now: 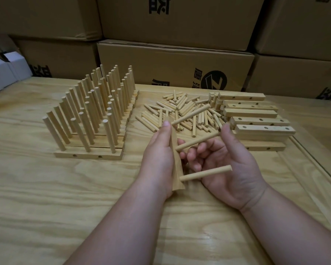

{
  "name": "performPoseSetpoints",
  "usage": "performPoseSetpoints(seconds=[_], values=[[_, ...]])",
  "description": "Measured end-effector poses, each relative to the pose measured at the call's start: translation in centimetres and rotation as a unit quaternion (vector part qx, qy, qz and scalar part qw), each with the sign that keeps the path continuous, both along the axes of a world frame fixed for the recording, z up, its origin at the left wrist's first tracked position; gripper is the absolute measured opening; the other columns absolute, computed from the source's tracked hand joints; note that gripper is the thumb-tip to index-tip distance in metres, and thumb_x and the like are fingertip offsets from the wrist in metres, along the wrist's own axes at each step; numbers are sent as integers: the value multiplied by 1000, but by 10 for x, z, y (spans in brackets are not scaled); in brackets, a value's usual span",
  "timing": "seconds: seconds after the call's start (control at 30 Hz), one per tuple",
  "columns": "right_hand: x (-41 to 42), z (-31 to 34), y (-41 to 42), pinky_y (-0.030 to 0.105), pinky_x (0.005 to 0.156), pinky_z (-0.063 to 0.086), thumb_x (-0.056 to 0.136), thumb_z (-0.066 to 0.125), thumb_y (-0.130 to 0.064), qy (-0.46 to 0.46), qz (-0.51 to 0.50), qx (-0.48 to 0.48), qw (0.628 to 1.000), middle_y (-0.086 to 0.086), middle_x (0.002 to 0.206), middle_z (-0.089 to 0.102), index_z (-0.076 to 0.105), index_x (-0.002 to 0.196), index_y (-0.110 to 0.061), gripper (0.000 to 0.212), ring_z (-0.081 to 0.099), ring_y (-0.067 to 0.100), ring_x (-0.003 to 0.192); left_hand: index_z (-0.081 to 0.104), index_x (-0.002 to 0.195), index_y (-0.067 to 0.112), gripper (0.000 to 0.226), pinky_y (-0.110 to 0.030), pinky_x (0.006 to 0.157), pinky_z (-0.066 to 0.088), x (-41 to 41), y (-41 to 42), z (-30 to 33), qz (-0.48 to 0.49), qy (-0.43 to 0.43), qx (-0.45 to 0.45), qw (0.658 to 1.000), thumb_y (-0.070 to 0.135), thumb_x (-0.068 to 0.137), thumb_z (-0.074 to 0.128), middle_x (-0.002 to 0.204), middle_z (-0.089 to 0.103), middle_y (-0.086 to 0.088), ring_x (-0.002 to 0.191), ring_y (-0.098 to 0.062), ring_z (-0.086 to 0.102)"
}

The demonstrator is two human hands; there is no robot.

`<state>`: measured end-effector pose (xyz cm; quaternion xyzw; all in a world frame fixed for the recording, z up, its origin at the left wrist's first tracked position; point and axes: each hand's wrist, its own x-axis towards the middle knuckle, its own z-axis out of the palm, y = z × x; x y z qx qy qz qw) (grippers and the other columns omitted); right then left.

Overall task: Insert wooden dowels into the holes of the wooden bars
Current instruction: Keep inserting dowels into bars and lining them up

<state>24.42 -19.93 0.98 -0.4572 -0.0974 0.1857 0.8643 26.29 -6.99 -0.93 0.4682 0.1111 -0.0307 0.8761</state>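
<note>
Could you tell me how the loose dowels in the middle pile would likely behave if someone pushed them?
The loose dowels look round and smooth, so they would probably roll or scatter across the table. Being short solid wood, they should stay stiff and seem light.

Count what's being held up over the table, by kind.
bar, gripped by the left hand: 1
dowels seated in that bar: 3
Total: 4
</note>
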Motion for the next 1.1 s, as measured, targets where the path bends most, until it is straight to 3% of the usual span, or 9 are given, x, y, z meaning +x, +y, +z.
performPoseSetpoints(seconds=[0.17, 0.3, 0.57, 0.67, 0.77, 0.87, 0.93, 1.03, 1.1], values=[[1, 2, -3, 28, 63, 44, 77, 66, -47, 20, 16, 10, 1000, 25, 90, 54, 60, 63, -8, 42, 65, 28, 84, 54, 113, 9, 53, -50, 69, 44, 0, 0, 0, -14, 2, 29, 999, 60, 98, 50, 82, 48, -18, 73, -37, 45], [1, 0, -6, 31, 69, 45, 81, 62, -50, 0, 47, -5, 999, 19, 75, 57, 58, 63, -9, 45, 56, 30, 86, 61, 122, 14, 52, -48, 68, 46, 0, -2, -3, 1, 3, 34, 999, 59, 99, 50, 74, 49, -14, 64, -32, 47], [1, -2, -6, 32, 66, 45, 75, 63, -67, -13, 30, 5, 999, 16, 72, 60, 62, 67, -8, 59, 58, 25, 75, 71, 111, 16, 47, -35, 50, 51, -4, -1, 1, -16, 10, -19, 1000, 55, 102, 47, 64, 52, -11, 47, -25, 50], [3, -6, 0, 32, 59, 41, 89, 48, -58, -12, -74, -43, 996, 11, 65, 59, 63, 67, -13, 52, 54, 25, 68, 74, 101, 17, 48, -48, 68, 54, -3, -4, 7, 19, 44, -85, 995, 55, 102, 45, 83, 58, -12, 68, -32, 54], [5, -12, 0, 28, 51, 39, 95, 50, -34, -88, -210, -153, 962, 7, 64, 59, 64, 71, -12, 34, 51, 17, 57, 63, 117, 7, 51, -64, 95, 51, -2, -5, 10, 65, 53, -121, 989, 51, 105, 40, 99, 60, -18, 91, -37, 54], [6, -15, -4, 25, 45, 39, 86, 47, -29, -114, -250, -207, 939, 8, 67, 61, 67, 76, -6, 32, 51, 15, 55, 61, 126, 4, 54, -42, 71, 62, -2, -2, 13, 81, 51, -110, 989, 48, 107, 35, 111, 74, -15, 94, -30, 68], [7, -15, -6, 26, 44, 38, 85, 48, -23, -116, -262, -219, 933, 11, 66, 58, 72, 78, -12, 28, 47, 17, 52, 62, 124, 5, 54, -36, 66, 60, -2, -1, 13, 73, 50, -106, 990, 47, 108, 33, 101, 78, -10, 87, -24, 72], [8, -15, -8, 22, 46, 40, 89, 54, -2, -140, -284, -251, 915, 2, 66, 63, 73, 79, -21, 29, 48, 11, 51, 74, 90, 10, 54, -31, 55, 54, -2, 0, 11, 49, 51, -107, 992, 47, 107, 39, 66, 69, -4, 55, -19, 62], [9, -14, -10, 23, 55, 44, 91, 59, 1, -166, -299, -273, 899, -5, 72, 66, 73, 88, -23, 27, 52, 6, 57, 76, 75, 15, 52, -25, 46, 41, -3, 1, 12, 28, 57, -99, 993, 45, 105, 46, 55, 57, -1, 43, -16, 46]])
